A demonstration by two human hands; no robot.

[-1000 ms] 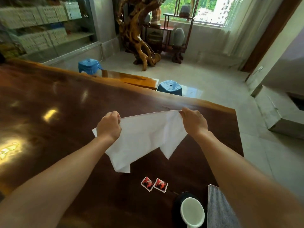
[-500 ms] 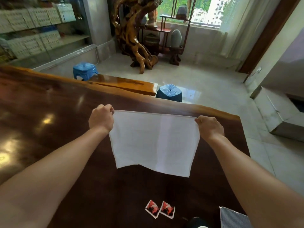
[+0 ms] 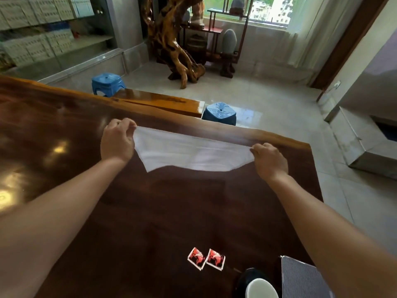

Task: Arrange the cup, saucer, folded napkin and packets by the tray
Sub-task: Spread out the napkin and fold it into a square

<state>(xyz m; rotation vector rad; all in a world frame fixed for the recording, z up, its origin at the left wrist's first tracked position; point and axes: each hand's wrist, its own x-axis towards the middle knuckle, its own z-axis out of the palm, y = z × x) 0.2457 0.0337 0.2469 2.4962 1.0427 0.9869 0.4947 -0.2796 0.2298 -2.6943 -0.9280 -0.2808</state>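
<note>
White cloth napkin [image 3: 193, 153], thin and soft, stretched by its top edge above the dark, glossy wooden worktop [image 3: 64, 130], lower edge sagging in a loose curve. Pinched at one corner by the left hand [image 3: 117, 143] and at the other by the right hand [image 3: 269, 160], fingers curled on the fabric. Broad stretch of polished wood nearer the body, then two small red-printed square packets [image 3: 206, 258] lying flat, touching. White cup [image 3: 261, 288] on a black saucer [image 3: 245, 278], just beside a grey ribbed tray [image 3: 300, 278].

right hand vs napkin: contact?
Touching. Head view: the right hand pinches a top corner of the napkin, whose edge runs taut across to the left hand.
</note>
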